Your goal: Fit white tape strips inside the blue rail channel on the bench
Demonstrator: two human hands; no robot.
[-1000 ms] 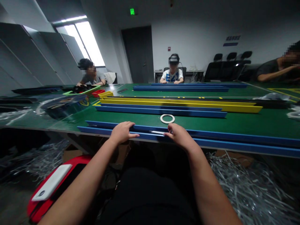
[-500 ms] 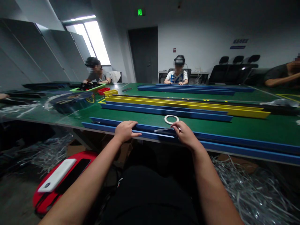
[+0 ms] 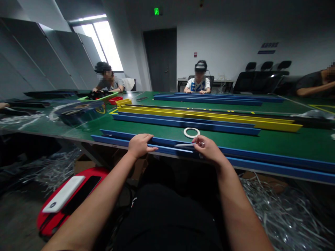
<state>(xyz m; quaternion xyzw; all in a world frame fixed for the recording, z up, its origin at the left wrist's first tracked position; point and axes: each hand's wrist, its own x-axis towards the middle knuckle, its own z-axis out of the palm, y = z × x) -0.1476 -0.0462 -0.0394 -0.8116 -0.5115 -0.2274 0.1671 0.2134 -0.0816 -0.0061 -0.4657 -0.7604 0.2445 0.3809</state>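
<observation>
A long blue channel point(image 3: 251, 158) lies along the near table edge. My left hand point(image 3: 140, 144) is closed over its near wall, fingers on the inner side and thumb stretched along the top. My right hand point(image 3: 208, 148) pinches a slim, pale, stick-like tool point(image 3: 184, 145) that points left over the channel; its exact kind is unclear. A shiny round part shows by the right fingers. Just beyond that hand, a white roll of tape point(image 3: 192, 132) lies flat on the green table. A pale line runs along the channel's near edge between my hands.
Behind the tape lie another blue channel point(image 3: 183, 122), a yellow channel point(image 3: 235, 120) and more blue channels point(image 3: 209, 99). At left stands a plastic-wrapped roll point(image 3: 81, 113). Yellow point(image 3: 123, 102) and red bins point(image 3: 115, 100) sit farther back. Several people sit around the table.
My right hand has shifted slightly right and turned a little, and the pale tool lies more level. My left hand stays in place on the channel.
</observation>
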